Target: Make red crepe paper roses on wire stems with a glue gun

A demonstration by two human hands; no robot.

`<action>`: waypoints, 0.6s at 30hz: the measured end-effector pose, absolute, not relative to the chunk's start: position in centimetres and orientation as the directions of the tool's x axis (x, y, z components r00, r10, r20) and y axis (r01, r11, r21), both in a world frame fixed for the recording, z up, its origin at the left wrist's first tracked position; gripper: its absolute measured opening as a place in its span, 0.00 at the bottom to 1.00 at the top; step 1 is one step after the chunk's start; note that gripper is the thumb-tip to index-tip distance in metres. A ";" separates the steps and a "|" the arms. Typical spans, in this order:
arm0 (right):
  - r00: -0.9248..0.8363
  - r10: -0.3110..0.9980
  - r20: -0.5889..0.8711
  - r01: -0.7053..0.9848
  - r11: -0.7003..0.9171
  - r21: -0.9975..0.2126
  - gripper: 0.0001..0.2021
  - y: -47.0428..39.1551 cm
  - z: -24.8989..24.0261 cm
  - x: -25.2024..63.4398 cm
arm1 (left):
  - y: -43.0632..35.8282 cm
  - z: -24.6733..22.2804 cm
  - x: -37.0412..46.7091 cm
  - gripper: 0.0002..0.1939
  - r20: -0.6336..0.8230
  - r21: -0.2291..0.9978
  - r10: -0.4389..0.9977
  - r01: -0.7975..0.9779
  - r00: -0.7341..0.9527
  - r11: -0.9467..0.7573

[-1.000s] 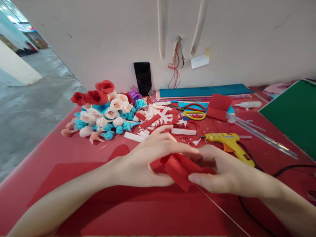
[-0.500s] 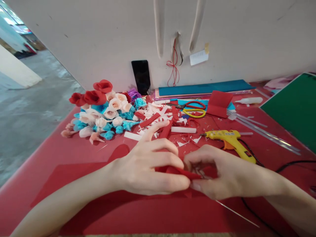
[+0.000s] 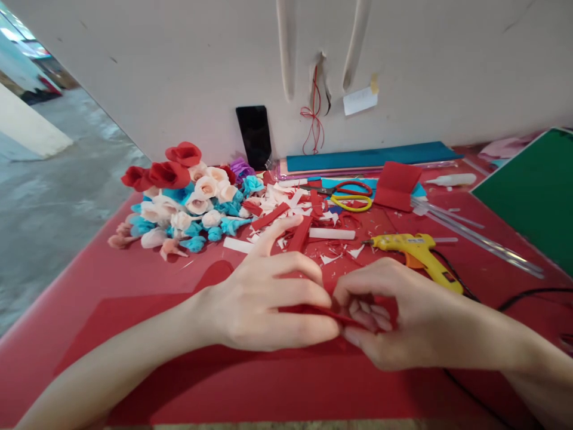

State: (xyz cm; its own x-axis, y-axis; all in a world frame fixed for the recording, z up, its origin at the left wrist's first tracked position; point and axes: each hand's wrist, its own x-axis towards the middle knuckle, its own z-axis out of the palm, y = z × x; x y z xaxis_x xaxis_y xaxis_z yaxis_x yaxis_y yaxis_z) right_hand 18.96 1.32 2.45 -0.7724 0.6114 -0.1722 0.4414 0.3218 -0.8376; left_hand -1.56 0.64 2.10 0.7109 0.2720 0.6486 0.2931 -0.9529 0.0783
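Observation:
My left hand [image 3: 268, 304] is closed on a piece of red crepe paper [image 3: 351, 319], its index finger stretched out over the scraps. At the paper's right end, my right hand [image 3: 403, 319] pinches it between thumb and fingers. Much of the piece is hidden behind my fingers. Beneath my left forearm lies a larger red paper sheet [image 3: 111, 316], and a rounded red paper piece [image 3: 215, 275] shows beyond the wrist. Just past my right hand rests a yellow glue gun [image 3: 405, 242].
Paper flowers [image 3: 197, 203] in red, white and blue are heaped at the left. Paper scraps [image 3: 282, 206], scissors [image 3: 351, 203] and a folded red paper [image 3: 396, 186] lie mid-table. A phone [image 3: 254, 137] leans on the wall. Clear glue sticks [image 3: 483, 236] and a green board [image 3: 532, 197] are at the right.
The thin wire that stuck out below my right hand no longer shows. My right fingers have shifted on the red paper, which now looks flatter. My left hand has barely moved.

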 end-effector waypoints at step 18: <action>-0.767 0.638 -0.069 0.422 0.420 -0.803 0.04 1.6 4.0 19.9 | 0.6 2.9 -2.1 0.08 0.661 -0.022 0.225 0.318 0.716 -0.948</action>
State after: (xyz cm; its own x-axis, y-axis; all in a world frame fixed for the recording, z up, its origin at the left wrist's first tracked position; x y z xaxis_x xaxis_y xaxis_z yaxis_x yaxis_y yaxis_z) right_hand 19.85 1.58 4.02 -0.7668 0.6381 -0.0694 0.4222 0.4199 -0.8034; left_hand -2.06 0.55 2.88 0.7158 0.2249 0.6612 0.3179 -0.9479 -0.0217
